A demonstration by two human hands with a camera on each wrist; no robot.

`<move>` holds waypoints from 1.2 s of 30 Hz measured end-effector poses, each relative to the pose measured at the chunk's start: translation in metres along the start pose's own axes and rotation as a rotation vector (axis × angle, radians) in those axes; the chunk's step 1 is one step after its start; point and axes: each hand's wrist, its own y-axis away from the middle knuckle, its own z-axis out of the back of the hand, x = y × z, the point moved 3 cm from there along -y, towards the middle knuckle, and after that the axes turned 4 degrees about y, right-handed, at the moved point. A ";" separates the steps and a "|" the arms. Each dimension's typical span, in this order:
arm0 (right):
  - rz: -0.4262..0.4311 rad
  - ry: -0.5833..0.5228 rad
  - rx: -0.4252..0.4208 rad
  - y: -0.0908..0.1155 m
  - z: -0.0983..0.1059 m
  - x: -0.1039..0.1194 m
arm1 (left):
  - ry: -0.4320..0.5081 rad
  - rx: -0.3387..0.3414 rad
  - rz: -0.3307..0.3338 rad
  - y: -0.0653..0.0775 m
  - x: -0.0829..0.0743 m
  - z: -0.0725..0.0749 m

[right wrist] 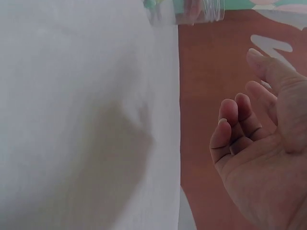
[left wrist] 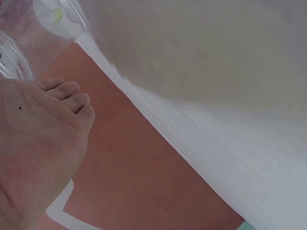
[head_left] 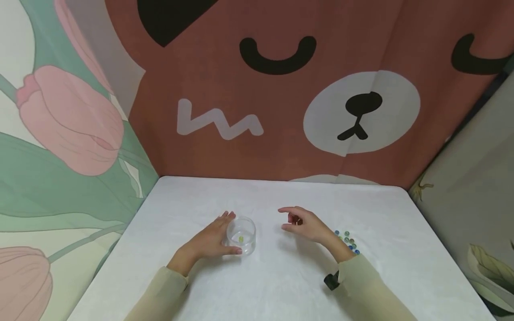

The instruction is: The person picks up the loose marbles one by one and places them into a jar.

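A clear jar [head_left: 249, 245] stands on the white table, left of the middle, with a yellow-green marble [head_left: 241, 239] at its bottom. My left hand [head_left: 210, 238] holds the jar from the left, thumb on the near side and fingers on the far side. In the left wrist view, part of the jar [left wrist: 43, 48] with the marble [left wrist: 56, 15] shows at the top left. My right hand [head_left: 303, 224] hovers right of the jar, thumb and index apart, other fingers loosely curled. Nothing shows between its fingers in the right wrist view, where the hand [right wrist: 264, 143] is apart from the jar [right wrist: 211, 12].
Several blue and green glass marbles [head_left: 347, 240] lie loose on the table beside the right wrist, partly hidden by the forearm. A small black device [head_left: 331, 281] sits at the right cuff. A brown cloth [head_left: 225, 160] with a bear's face hangs behind the white table [head_left: 281, 285].
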 end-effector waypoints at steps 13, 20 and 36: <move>-0.025 0.022 0.002 0.021 0.026 -0.024 | 0.005 0.002 0.004 0.000 0.002 0.000; -0.071 0.067 -0.009 0.035 0.046 -0.039 | -0.008 0.005 0.000 0.001 0.000 0.000; -0.192 0.088 0.021 0.063 0.087 -0.065 | -0.024 0.021 0.008 0.000 0.000 0.001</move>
